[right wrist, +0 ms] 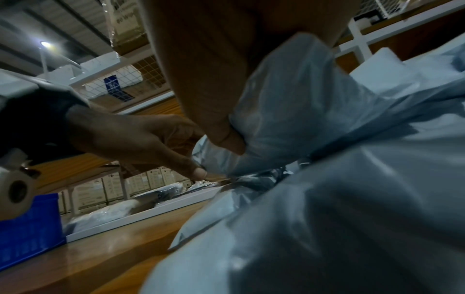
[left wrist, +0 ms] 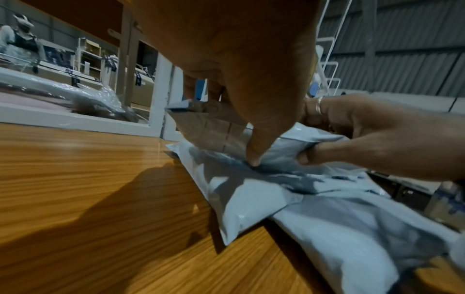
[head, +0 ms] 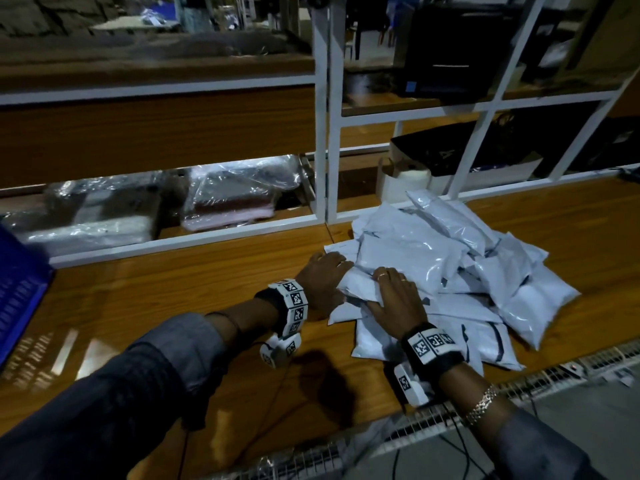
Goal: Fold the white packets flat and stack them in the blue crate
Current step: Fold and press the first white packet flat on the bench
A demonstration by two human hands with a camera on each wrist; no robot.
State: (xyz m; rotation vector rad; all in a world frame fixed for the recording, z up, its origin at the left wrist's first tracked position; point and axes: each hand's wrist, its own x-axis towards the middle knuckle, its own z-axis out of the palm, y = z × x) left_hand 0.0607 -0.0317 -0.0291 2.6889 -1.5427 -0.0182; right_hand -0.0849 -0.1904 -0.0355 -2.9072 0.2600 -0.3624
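Both hands on one white packet (head: 360, 284) at the near-left edge of the packet pile (head: 450, 258) on the tabletop (head: 194, 289). Left hand (head: 323, 277): grip clamped, thumb (left wrist: 254, 157) pinching the packet's edge. Right hand (head: 398, 299): grip clamped too, thumb (right wrist: 226, 139) and fingers bunched on the same packet, just right of the left grip. Blue crate (head: 17, 292) well to the left of both grips, at the tabletop's far left.

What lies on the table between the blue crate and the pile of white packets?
In the head view, only bare wooden table lies between the blue crate and the pile of white packets; the left hand and forearm cross above it.
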